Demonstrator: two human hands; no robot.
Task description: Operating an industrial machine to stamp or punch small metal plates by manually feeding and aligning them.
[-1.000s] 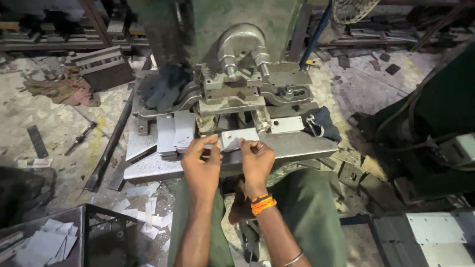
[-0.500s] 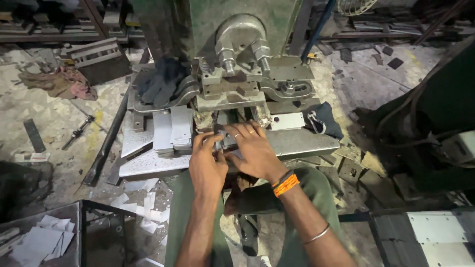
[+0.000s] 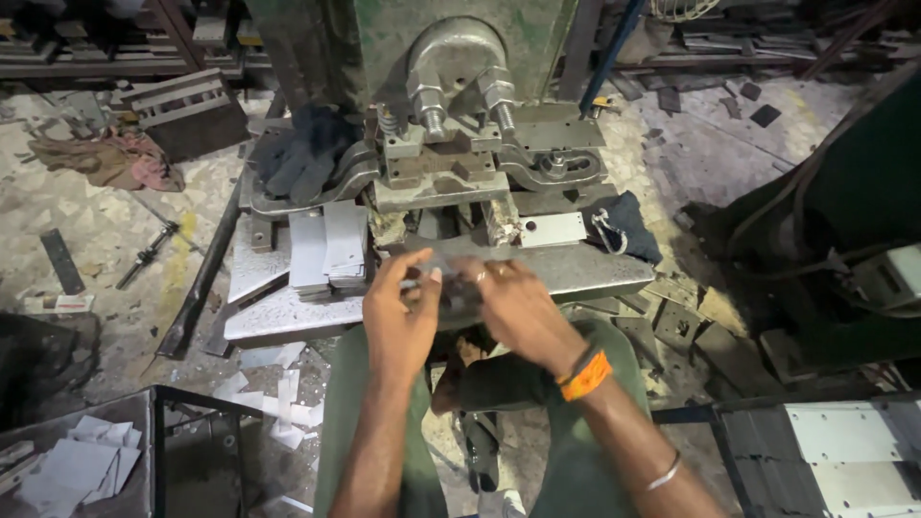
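On the far left the floor (image 3: 86, 240) was gray and dirty, with a pink rag (image 3: 115, 158) and a loose bolt (image 3: 146, 257) on it. A box of white scraps (image 3: 67, 470) sat low at the left. A stack of flat plates (image 3: 326, 251) lay on the table (image 3: 288, 312) of the green press (image 3: 451, 115). The left hand (image 3: 401, 321) and the right hand (image 3: 518, 307) met in front of the press. Their fingers (image 3: 427, 280) were closed on a small plate (image 3: 451, 278), which was blurry. It looked like the plate was being set under the press. The next move called for pushing it in straight, then keeping the fingers clear. A white punched plate (image 3: 552, 228) lay to the right. More white sheets (image 3: 844, 460) sat low at the right
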